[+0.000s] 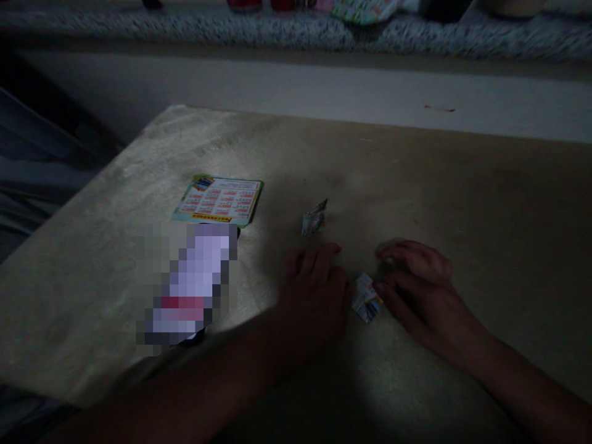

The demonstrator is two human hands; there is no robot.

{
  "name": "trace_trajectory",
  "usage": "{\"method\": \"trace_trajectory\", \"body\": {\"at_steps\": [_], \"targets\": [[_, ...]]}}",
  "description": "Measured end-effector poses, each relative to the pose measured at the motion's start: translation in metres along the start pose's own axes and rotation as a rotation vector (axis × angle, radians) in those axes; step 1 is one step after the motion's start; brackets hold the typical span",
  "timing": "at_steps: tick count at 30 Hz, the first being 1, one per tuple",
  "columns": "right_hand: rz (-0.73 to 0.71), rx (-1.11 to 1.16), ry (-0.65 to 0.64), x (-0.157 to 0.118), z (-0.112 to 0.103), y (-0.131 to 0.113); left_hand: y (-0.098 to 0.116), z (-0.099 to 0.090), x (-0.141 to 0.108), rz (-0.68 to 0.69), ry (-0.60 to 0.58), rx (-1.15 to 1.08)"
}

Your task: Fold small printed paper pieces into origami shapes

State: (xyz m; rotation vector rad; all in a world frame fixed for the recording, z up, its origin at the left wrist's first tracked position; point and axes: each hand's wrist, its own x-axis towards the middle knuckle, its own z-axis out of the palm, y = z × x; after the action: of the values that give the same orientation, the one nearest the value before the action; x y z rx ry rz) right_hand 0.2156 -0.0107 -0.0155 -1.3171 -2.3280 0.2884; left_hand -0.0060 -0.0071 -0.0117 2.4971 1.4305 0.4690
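A small folded piece of printed card [367, 299], whitish with orange and blue, lies on the table between my two hands. My left hand [317, 293] rests palm down beside its left edge, fingers loosely bent and a little apart on the tabletop. At the card's right corner, my right hand [423, 287] pinches with thumb and fingertips; the other fingers are curled and slightly blurred. Just beyond my left hand stands another small folded card [315, 219], creased and partly upright. The light is dim, so the fingertips are hard to make out.
To the left, a phone [197, 280] with a lit, pixelated screen lies on the table [370, 166]. Behind it is a stack of printed cards [219, 198] with calendar-like grids. A speckled stone ledge [287, 31] holding several items runs along the wall at the back.
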Motion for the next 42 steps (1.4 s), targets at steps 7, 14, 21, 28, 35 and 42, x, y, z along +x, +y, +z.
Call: {"method": "trace_trajectory", "body": {"at_steps": [7,14,21,28,35,42], "targets": [[0.105,-0.002,0.007,0.004,0.001,-0.007,0.004,0.0,0.002,-0.016,0.028,0.015],[0.167,0.028,0.032,0.004,0.001,-0.01,0.005,-0.006,0.004,-0.052,-0.023,-0.037],[0.18,0.034,0.029,0.004,0.001,-0.01,0.004,-0.001,0.003,-0.051,0.0,-0.023],[0.185,0.018,0.031,0.005,0.001,-0.013,0.007,-0.003,0.003,-0.067,0.005,0.009],[0.184,0.019,0.019,0.004,0.002,-0.009,0.006,0.0,0.003,-0.063,0.015,-0.026],[0.19,0.023,0.02,0.006,0.0,-0.013,0.0,0.0,0.0,0.076,0.006,-0.008]]}}
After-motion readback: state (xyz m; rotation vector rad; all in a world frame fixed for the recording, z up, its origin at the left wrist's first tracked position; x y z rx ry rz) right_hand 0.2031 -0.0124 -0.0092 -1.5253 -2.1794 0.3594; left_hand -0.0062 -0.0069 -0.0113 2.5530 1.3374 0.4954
